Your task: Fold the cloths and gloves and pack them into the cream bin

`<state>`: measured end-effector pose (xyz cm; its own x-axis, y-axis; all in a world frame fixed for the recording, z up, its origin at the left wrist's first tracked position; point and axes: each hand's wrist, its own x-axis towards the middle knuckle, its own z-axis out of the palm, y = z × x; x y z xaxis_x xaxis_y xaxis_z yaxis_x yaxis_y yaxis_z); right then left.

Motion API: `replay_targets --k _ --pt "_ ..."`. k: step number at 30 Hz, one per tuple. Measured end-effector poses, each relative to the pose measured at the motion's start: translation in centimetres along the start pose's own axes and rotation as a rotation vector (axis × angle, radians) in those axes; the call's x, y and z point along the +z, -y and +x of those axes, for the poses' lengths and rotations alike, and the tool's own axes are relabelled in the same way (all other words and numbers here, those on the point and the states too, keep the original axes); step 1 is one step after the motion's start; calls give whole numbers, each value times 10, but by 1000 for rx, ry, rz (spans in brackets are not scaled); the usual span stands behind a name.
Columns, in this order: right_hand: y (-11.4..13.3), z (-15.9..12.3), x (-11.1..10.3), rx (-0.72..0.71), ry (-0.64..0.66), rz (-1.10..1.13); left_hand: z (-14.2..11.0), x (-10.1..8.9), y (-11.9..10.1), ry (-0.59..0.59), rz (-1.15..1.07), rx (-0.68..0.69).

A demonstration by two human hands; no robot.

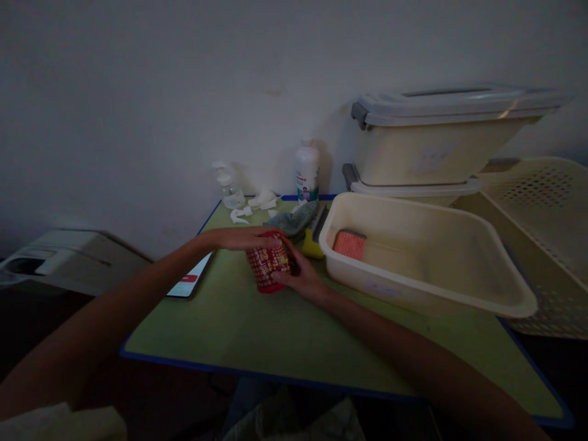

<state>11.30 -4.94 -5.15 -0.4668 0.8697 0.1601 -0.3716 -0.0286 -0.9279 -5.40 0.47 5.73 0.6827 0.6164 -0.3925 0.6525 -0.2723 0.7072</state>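
Observation:
A red canister (269, 267) with pale and gold printing is held, slightly tilted, over the middle of the green tabletop. My left hand (248, 238) lies across its top with the fingers closed over the upper rim; its thumb is hidden. From the right side, my right hand (301, 275) wraps round the canister's body, thumb at the front. The lid, if there is one, is covered by my left hand. Just behind the canister lie a grey-green cloth (294, 219) and a yellow item (313, 245), perhaps a sponge.
A cream basin (413, 288) with a red scrubbing pad (350, 245) inside stands right. Behind it are stacked lidded boxes (418, 153) and a perforated basket (542, 190). A white bottle (307, 168), a pump bottle (231, 191) and white nozzles line the wall. A phone (190, 277) lies left.

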Motion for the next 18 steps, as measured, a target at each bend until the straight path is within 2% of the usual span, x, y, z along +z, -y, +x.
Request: replay_targets --k 5,12,15,18 --pt "3 0 1 31 -56 138 8 -9 -2 -78 150 -38" --pt "-3 -4 2 193 -80 288 10 -11 -12 10 215 -22" --pt "-2 -5 2 228 -25 296 3 -24 -18 23 253 -15" --pt "1 -6 2 261 40 298 -9 -47 -32 1 300 -23"
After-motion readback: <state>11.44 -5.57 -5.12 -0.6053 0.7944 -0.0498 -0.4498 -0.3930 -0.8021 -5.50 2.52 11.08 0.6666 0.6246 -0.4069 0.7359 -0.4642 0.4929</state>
